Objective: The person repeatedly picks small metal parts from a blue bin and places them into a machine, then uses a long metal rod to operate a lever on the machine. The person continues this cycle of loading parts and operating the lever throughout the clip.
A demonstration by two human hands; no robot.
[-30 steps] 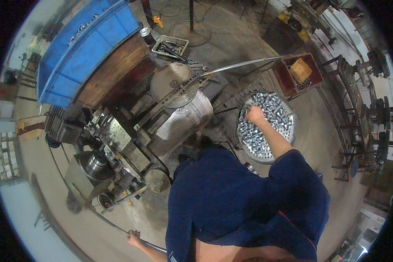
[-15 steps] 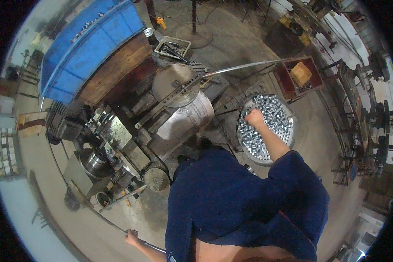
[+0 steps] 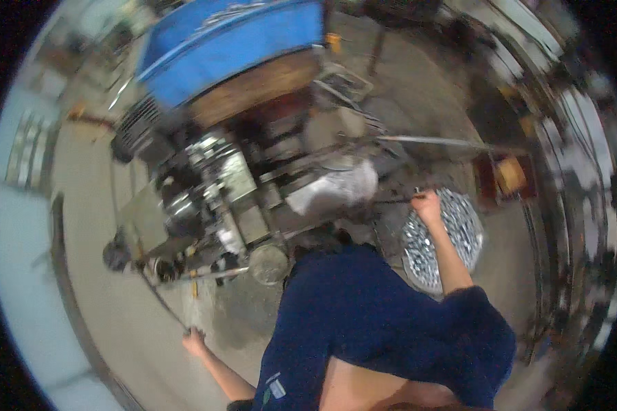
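Tray edge: the round tray's rim is near the red box, with a gap between.
Open floor: bare floor lies between the left hand and the machine.
Left arm: reaches up and left, elbow bent; fingers wrapped round a long dark rod.
Right arm: extends over the tray; the right hand is curled at its upper-left rim, contents blurred, cannot tell.
Metal parts: heaped in the tray, too many to count.
Containers: one tray, one red box, one blue bin.
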